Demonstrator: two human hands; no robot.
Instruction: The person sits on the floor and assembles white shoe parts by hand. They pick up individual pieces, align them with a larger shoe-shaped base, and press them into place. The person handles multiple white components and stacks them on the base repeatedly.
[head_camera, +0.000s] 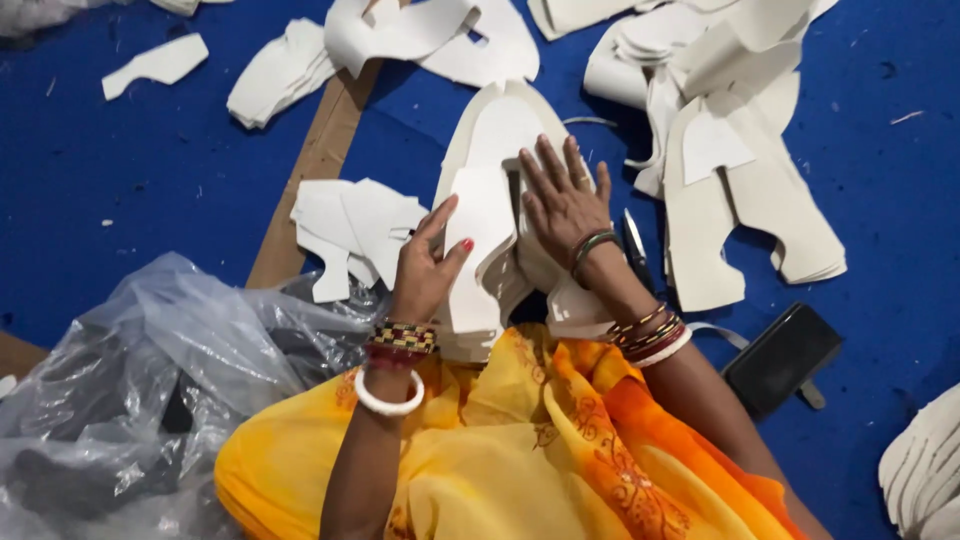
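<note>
Head view, looking down over my lap: my left hand (428, 262) grips the near edge of a white cut-out piece (483, 235), thumb on one side and fingers curled behind it, holding it up on edge. My right hand (562, 200) lies flat with fingers spread, pressing down on the stack of white shaped pieces (500, 125) right beside it — not clenched, simply resting on top. The stack runs from my yellow-orange cloth (520, 450) toward twelve o'clock. At nine o'clock from my left hand lies a small loose pile of white scraps (350, 225); at seven o'clock a crumpled clear plastic bag (150, 380). At three o'clock from my right hand a pair of scissors (634, 238) rests on the blue mat (120, 190), beside another heap of white pieces (740, 190) — and at four o'clock lies a black phone (782, 358).
</note>
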